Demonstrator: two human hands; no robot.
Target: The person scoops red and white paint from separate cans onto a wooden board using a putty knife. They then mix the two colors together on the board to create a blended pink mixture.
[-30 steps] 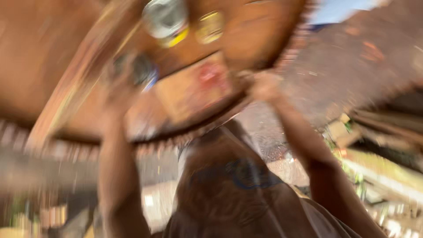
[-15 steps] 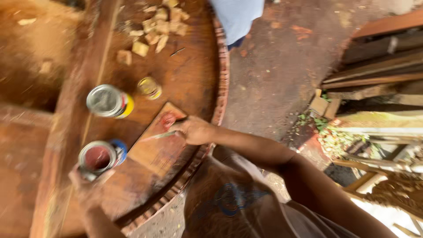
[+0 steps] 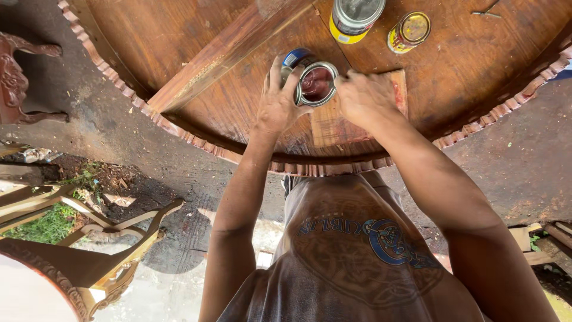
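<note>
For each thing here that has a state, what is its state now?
Small tin: open, tilted, dark red paste inside, held by left hand.
Right hand: at the tin's rim, fingers hidden.
Big can: upright, lidded.
Small yellow can: lidded, tilted.
Wooden block: flat, stained red.

Yellow-banded tin [image 3: 356, 18] beside small yellow can [image 3: 409, 31] on round carved table [image 3: 179, 48]; wooden chair frame [image 3: 89, 238] on ground.

Left hand [image 3: 279, 104] grips an open tin [image 3: 314, 80] of red paste; right hand [image 3: 360, 98] beside it over the round wooden tabletop [image 3: 476, 65]
</note>
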